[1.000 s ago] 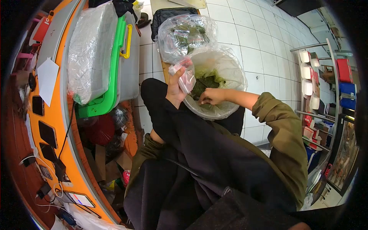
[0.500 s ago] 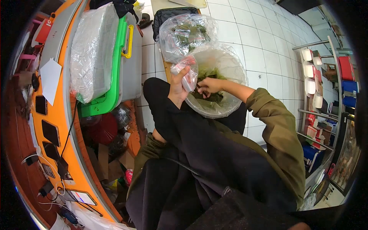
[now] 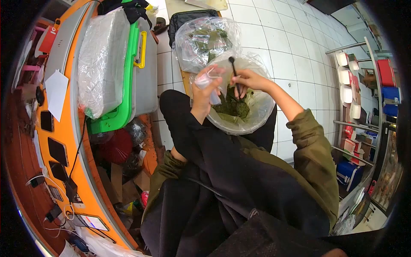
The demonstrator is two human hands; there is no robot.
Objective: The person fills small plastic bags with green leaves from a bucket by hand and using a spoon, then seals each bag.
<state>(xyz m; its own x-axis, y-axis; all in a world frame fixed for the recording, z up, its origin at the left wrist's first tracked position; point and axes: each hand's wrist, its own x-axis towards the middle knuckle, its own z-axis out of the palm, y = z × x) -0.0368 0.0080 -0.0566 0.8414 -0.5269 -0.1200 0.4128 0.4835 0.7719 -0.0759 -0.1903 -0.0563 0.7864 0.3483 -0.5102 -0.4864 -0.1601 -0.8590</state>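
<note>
My left hand point(image 3: 204, 92) grips small clear plastic bags point(image 3: 215, 97) with pink-red edges at the left rim of the bin. In my right hand point(image 3: 249, 80) is a thin black spoon point(image 3: 233, 68), held upright between thumb and fingers, a rounded end on top. Its lower end is near the crumbly green leaf powder point(image 3: 234, 108) and is partly hidden by my fingers. That powder lies in a round bin lined with clear plastic point(image 3: 262, 112), between my knees. Just beyond it sits a large clear bag point(image 3: 185, 40) with small green-filled packets inside.
To the left, an orange counter point(image 3: 87, 180) carries phones and cables. A clear storage box with a green lid point(image 3: 128, 81) and yellow latch stands beside it. A black tray point(image 3: 175, 23) lies past the clear bag. On the right is a metal rack point(image 3: 355, 126) with boxes.
My right hand has risen out of the green powder and now shows the black spoon upright. My left hand has turned slightly with the small bags, close to the right hand.
</note>
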